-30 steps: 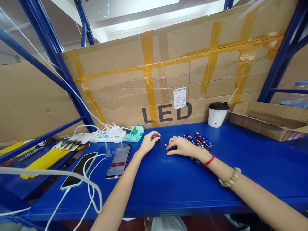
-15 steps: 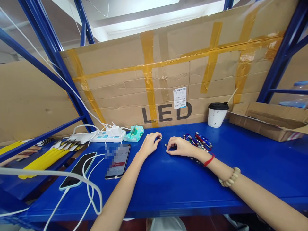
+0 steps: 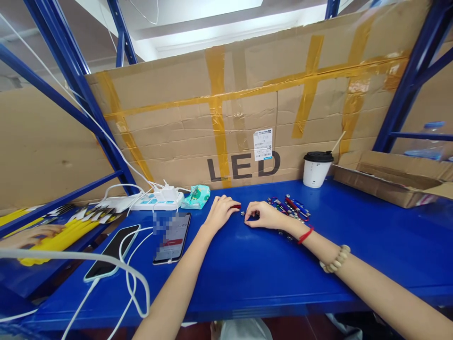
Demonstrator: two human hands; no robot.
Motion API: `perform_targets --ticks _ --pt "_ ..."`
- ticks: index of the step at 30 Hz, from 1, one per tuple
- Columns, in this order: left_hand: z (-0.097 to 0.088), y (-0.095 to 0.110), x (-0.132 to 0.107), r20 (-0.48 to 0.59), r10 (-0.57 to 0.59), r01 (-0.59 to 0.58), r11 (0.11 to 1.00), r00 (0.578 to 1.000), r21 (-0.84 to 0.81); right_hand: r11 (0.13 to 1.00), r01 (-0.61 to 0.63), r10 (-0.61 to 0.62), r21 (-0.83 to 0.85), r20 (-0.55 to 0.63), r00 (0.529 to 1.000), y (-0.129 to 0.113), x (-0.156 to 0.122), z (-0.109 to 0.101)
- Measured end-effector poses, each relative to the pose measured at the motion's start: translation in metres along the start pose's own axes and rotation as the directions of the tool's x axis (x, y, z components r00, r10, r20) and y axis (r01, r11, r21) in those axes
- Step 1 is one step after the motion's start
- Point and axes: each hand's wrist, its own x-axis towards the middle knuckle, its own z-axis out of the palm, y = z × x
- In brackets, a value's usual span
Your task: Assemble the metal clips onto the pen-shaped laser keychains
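My left hand (image 3: 219, 212) is closed in a pinch on a small red tube (image 3: 236, 206), just above the blue table (image 3: 226, 264). Facing it, my right hand (image 3: 265, 216) has thumb and index finger curled together into a ring. A small silver metal piece (image 3: 242, 214) shows at its fingertips; whether the fingers grip it is unclear. Behind and beside my right hand lies a pile of small coloured tubes (image 3: 297, 208) with shiny metal ends, partly hidden by the hand and wrist.
Two phones (image 3: 173, 238) (image 3: 112, 252) with white cables lie left, near a power strip (image 3: 159, 200) and a green packet (image 3: 196, 197). A lidded paper cup (image 3: 316, 171) and an open cardboard box (image 3: 382, 186) stand right. Another person's hand (image 3: 33, 234) is by yellow bundles (image 3: 67, 238).
My left hand has turned the tube, so its red side shows instead of its silver end. My right hand keeps its pinch. The other person's hand at far left has moved.
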Motion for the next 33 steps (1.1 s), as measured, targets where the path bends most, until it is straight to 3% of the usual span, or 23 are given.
perform_targets --ticks 2,5,8,12,18,24,26,28,31,33 --pt "0.004 0.001 0.001 -0.084 -0.112 0.097 0.981 0.99 -0.168 1.0 0.018 -0.018 0.006 0.002 1.0 0.001 0.0 0.0" --pt "0.011 0.001 0.003 -0.128 -0.262 0.175 0.866 0.957 -0.468 0.999 0.029 -0.028 0.019 -0.053 0.998 -0.001 0.002 -0.002" --pt "0.015 0.003 0.004 -0.112 -0.267 0.142 0.769 0.957 -0.623 0.998 -0.029 0.041 0.06 -0.214 0.976 -0.004 0.004 -0.006" --pt "0.015 0.01 0.004 -0.078 -0.18 0.097 0.789 0.981 -0.606 0.979 -0.122 0.169 0.163 -0.321 0.932 -0.004 0.006 -0.01" --pt "0.013 0.018 0.003 -0.04 -0.127 0.085 0.838 0.991 -0.539 0.895 -0.264 0.353 0.361 -0.208 0.912 -0.001 0.008 -0.006" --pt "0.016 0.019 0.003 -0.038 -0.091 0.056 0.838 0.995 -0.543 0.845 -0.336 0.439 0.417 -0.181 0.88 0.002 0.008 -0.003" --pt "0.016 0.02 0.004 -0.057 -0.118 0.067 0.832 0.991 -0.55 0.904 -0.257 0.361 0.341 -0.286 0.888 0.001 0.006 -0.002" --pt "0.016 0.021 0.005 -0.083 -0.155 0.084 0.831 0.984 -0.55 0.98 -0.144 0.186 0.136 -0.387 0.903 -0.001 0.004 -0.002" --pt "0.014 0.022 0.005 -0.1 -0.17 0.091 0.842 0.98 -0.532 0.973 -0.005 -0.073 -0.231 -0.33 0.941 -0.007 0.001 -0.002" --pt "0.013 0.022 0.005 -0.098 -0.157 0.085 0.853 0.983 -0.516 0.932 0.033 -0.145 -0.362 -0.287 0.947 -0.012 0.0 -0.002"
